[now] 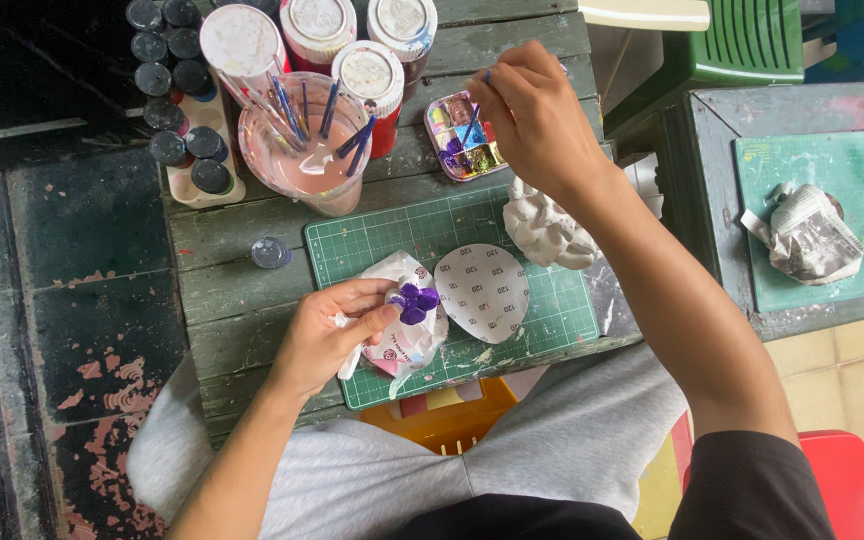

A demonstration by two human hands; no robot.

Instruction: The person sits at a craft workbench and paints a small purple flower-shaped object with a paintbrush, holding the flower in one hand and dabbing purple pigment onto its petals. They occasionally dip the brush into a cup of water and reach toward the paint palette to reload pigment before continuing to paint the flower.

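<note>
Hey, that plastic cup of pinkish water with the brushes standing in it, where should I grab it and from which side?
Grip the cup low on its clear side wall, coming from the near side by the green cutting mat. The brushes stick out of the open top, so a grasp from above is blocked, and paint jars crowd its far side. Keep it upright; it holds liquid.

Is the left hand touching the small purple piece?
Touching. The head view shows the left hand pinching the small purple piece between thumb and fingertips, above the green cutting mat.

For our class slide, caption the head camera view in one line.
Left hand holds a purple flower; right hand dips a brush into the palette.
</note>
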